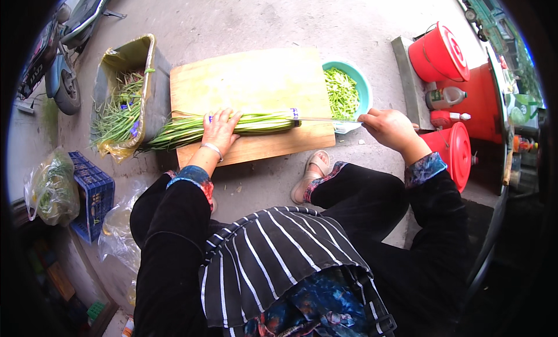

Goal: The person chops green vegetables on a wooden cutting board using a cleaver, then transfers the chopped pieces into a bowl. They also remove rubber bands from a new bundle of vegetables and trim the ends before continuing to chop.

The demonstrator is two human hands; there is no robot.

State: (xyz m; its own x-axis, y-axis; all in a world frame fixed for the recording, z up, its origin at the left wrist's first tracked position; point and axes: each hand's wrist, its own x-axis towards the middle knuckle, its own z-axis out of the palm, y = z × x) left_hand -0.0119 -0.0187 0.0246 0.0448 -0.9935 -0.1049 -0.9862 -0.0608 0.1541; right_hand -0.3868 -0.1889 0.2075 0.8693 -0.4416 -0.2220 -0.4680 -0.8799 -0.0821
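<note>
A long bundle of green stalks [261, 123] lies across the lower part of a wooden board [248, 84], with a purple-and-white band around its right end. My left hand [221, 130], with a bracelet at the wrist, presses on the bundle, fingers spread over it. My right hand [388, 127] grips a knife, whose thin blade [327, 119] reaches left to the banded end. The handle is mostly hidden in my fist. Just behind the blade, at the board's right edge, a light blue basin [365, 90] holds short cut green pieces [341, 92].
Left of the board stands a grey bin [159, 79] with leafy trimmings. A blue plastic crate [93, 197] and plastic bags [52, 188] are at the lower left. Red lidded buckets [429, 53] and a white jug [445, 97] stand at the right. A parked scooter is at the upper left.
</note>
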